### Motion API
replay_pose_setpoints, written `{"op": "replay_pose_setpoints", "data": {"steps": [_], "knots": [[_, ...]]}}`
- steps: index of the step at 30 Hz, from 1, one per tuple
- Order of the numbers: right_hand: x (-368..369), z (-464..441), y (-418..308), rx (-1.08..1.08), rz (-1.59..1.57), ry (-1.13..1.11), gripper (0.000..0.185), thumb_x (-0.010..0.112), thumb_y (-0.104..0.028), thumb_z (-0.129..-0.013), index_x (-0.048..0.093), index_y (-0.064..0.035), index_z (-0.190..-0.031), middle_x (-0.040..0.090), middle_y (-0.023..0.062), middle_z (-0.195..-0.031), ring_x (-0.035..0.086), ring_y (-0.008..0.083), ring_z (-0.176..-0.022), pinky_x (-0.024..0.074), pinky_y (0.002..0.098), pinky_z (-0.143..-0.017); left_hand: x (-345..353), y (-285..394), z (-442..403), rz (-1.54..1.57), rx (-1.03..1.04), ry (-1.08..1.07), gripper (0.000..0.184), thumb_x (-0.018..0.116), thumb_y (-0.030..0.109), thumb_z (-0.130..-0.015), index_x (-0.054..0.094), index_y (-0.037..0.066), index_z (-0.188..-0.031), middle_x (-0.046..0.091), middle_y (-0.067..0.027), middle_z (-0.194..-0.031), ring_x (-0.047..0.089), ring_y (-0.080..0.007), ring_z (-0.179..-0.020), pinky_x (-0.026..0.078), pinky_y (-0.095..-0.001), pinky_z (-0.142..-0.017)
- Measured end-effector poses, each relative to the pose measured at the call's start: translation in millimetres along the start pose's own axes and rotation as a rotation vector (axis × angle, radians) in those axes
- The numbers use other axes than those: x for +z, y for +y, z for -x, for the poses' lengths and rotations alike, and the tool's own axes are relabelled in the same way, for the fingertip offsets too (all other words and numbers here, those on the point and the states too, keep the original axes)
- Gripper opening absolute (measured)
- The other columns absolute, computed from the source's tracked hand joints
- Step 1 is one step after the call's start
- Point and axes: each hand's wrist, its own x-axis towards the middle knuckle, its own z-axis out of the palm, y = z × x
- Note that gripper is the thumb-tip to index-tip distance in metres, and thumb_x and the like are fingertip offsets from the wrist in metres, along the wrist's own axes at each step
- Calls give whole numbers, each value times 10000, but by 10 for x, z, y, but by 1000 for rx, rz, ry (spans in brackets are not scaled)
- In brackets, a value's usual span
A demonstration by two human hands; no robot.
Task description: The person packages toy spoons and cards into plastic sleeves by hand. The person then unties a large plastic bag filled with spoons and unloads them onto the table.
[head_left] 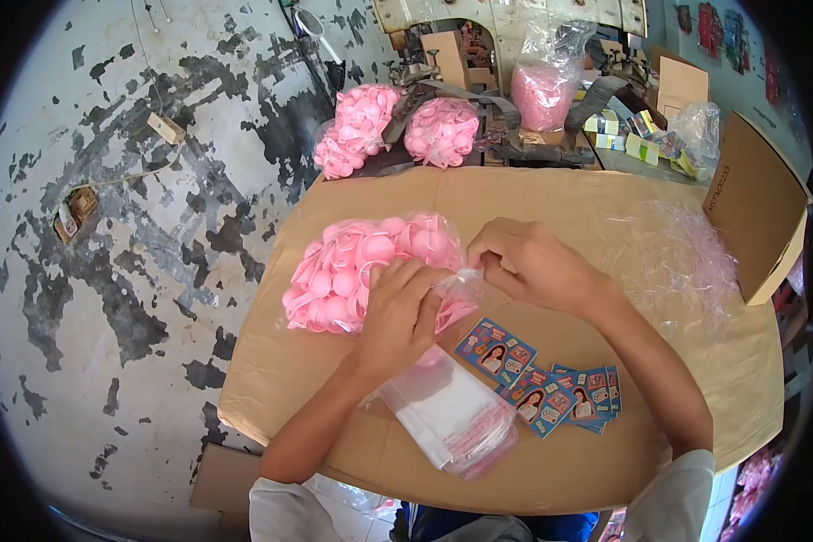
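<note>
A clear plastic bag full of pink plastic scoops (330,280) lies on the brown-covered table. My left hand (402,312) lies over its right side, fingers curled on the gathered plastic near the bag's mouth. At that gathered end, my right hand (533,257) is closed, thumb and forefinger pinching the plastic. A stack of flat clear bags (456,420) lies below my left hand. To its right, several printed cards (495,352) with a picture of a person are spread out, some overlapping.
Thin clear plastic strands (696,262) lie at the right, beside an upright cardboard box (759,208). Behind the table stand two more bags of pink scoops (443,131), a bag of pink pieces (544,95) and small boxes (641,149). A peeling wall (135,298) borders the left.
</note>
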Motion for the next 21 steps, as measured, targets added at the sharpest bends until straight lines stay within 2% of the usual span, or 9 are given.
{"op": "replay_pose_setpoints", "data": {"steps": [2,5,8,11,17,20,21], "knots": [[-22,9,-4,-154,33,64,114,669,-119,-847,638,-28,-907,655,116,-909,639,295,-890,539,399,-774,-2,-5,3,-6,-16,1,182,606,12,-880,663,37,-1050,544,-72,-825,491,-245,-793,330,-360,-744],[-5,-14,57,-327,202,66,149,695,-81,-836,664,-18,-967,665,101,-892,649,294,-847,556,376,-735,-11,16,1,-31,-26,-24,183,599,16,-889,657,28,-1062,541,-75,-825,491,-247,-803,333,-368,-745],[66,6,58,-310,312,77,133,679,-69,-856,654,1,-967,662,126,-896,652,289,-834,555,360,-728,-20,6,-4,-23,-27,-25,183,601,21,-893,654,24,-1067,545,-77,-833,493,-248,-812,338,-371,-751],[79,30,45,-88,30,130,94,607,-77,-908,647,-4,-951,658,144,-917,652,276,-847,546,359,-746,-35,-22,-8,10,-22,-25,181,606,22,-892,654,23,-1066,550,-79,-842,493,-248,-815,344,-366,-757],[330,-19,147,377,-630,136,119,542,-34,-965,604,1,-1060,675,105,-949,648,197,-844,526,309,-730,-66,-78,-49,34,21,-6,168,603,12,-890,653,26,-1050,552,-79,-847,489,-250,-813,351,-355,-768],[277,-40,423,335,-878,175,186,557,-9,-943,581,0,-1127,672,74,-1020,634,201,-916,521,311,-755,-56,-119,-31,38,42,4,168,595,2,-885,654,34,-1038,545,-76,-859,486,-250,-832,348,-356,-772],[213,-29,341,245,-679,141,178,565,-4,-938,580,-3,-1115,660,78,-1036,627,199,-938,516,312,-772,-66,-120,-28,27,46,-7,170,594,-2,-881,655,37,-1036,542,-75,-864,484,-249,-840,347,-357,-774]]}}
